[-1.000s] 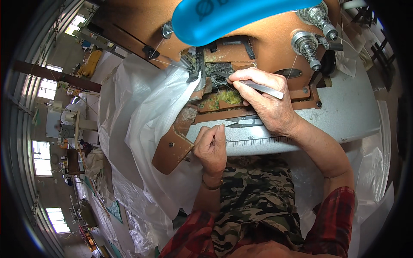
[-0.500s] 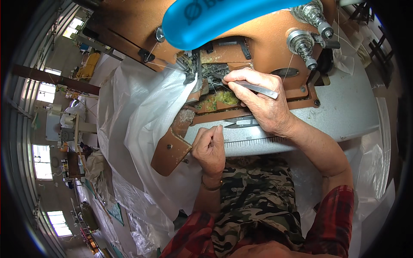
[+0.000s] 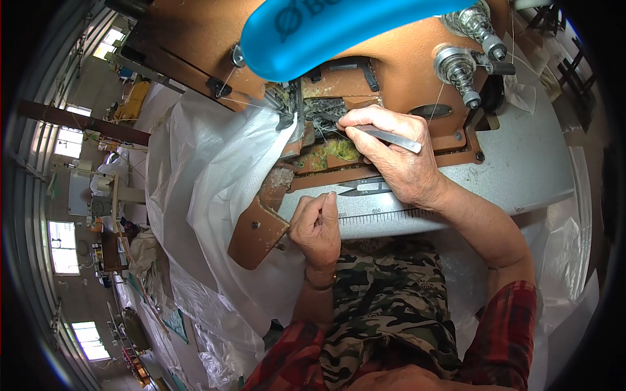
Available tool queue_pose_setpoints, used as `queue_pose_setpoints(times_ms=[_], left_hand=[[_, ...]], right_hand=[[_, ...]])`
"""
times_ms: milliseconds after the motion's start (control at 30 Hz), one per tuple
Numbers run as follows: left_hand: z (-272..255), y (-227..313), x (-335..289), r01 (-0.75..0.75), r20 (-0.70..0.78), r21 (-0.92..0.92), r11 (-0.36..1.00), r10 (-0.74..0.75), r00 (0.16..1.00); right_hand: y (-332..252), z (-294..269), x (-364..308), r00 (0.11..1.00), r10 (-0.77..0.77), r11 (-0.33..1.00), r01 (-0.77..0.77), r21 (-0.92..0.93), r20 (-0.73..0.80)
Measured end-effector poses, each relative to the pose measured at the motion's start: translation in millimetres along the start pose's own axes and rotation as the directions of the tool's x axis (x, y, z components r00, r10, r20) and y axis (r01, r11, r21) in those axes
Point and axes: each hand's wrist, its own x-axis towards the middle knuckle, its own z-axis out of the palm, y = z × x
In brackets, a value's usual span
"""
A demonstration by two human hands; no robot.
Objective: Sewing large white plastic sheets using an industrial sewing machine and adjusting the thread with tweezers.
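Note:
My right hand (image 3: 398, 153) pinches a pair of metal tweezers (image 3: 396, 139), whose tips reach into the opened lower part of a brown sewing machine (image 3: 411, 78). Dark mechanism parts and loose thread lie around the tips, which are hard to make out. Yellow-green lint (image 3: 340, 150) sits just below them. My left hand (image 3: 315, 229) is closed at the front edge of the grey table (image 3: 521, 163), thumb up; what it holds, if anything, is hidden. It is beside the machine's swung-out brown cover (image 3: 251, 238). White woven sheeting (image 3: 222, 163) runs up to the needle area.
Black thread snips (image 3: 366, 188) lie on the table between my hands, above a printed ruler scale (image 3: 391, 215). Tension knobs (image 3: 456, 68) stick out at the upper right. A blue, blurred shape (image 3: 326, 32) covers the top. Clear plastic sheeting (image 3: 561, 247) hangs at the right.
The view has shifted very slightly. Both hands keep nearly the same places, and the tweezers remain in my right hand.

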Motion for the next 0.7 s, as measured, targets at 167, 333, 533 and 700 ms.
queue_pose_setpoints(times_ms=[167,333,533,700], left_hand=[[-1.3,0.7,0.4,-0.005,0.001,0.009,1.000,0.005,1.000],[0.0,0.6,0.1,0.002,0.004,-0.001,1.000,-0.002,1.000],[-1.2,0.5,0.5,-0.019,0.007,0.022,1.000,0.019,1.000],[0.8,-0.3,0.1,-0.010,0.008,0.022,1.000,0.010,1.000]], right_hand=[[1.3,0.6,1.0,0.999,-0.044,0.999,0.044,-0.003,-0.010],[0.2,-0.1,1.0,1.000,0.002,0.999,-0.002,-0.033,0.007],[-0.2,0.2,1.9,0.999,-0.039,0.997,0.041,-0.063,0.020],[3.2,-1.0,1.3,0.997,-0.066,0.991,0.070,-0.111,0.045]])
